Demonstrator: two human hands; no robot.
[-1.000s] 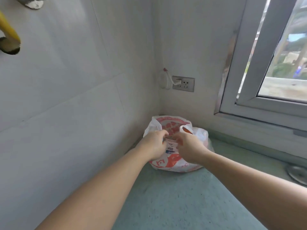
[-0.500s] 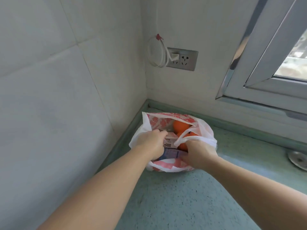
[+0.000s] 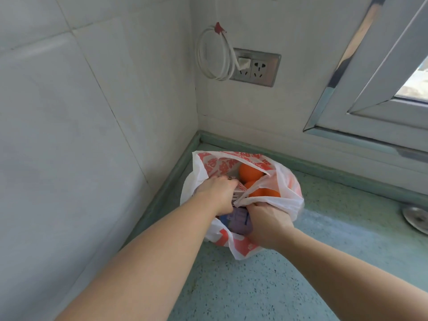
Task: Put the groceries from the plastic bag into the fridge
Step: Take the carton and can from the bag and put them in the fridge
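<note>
My left grip [image 3: 216, 193] closes on a carton [image 3: 238, 197] inside the bag [image 3: 289, 193]; my right grip [image 3: 268, 222] clamps the bag's rim, both arms extended over the bench [image 3: 324, 262].

Soft, even daylight enters from the window [image 3: 382, 84] at upper right, leaving a pale sheen on the worktop [image 3: 335, 218] near its back edge. Shadows are faint. Wide-angle distortion bends the wall tiles [image 3: 69, 135]; detail is slightly soft throughout.

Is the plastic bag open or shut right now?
Open. Both hands, left hand and right hand, spread the plastic bag mouth apart; oranges and a carton show inside.
</note>
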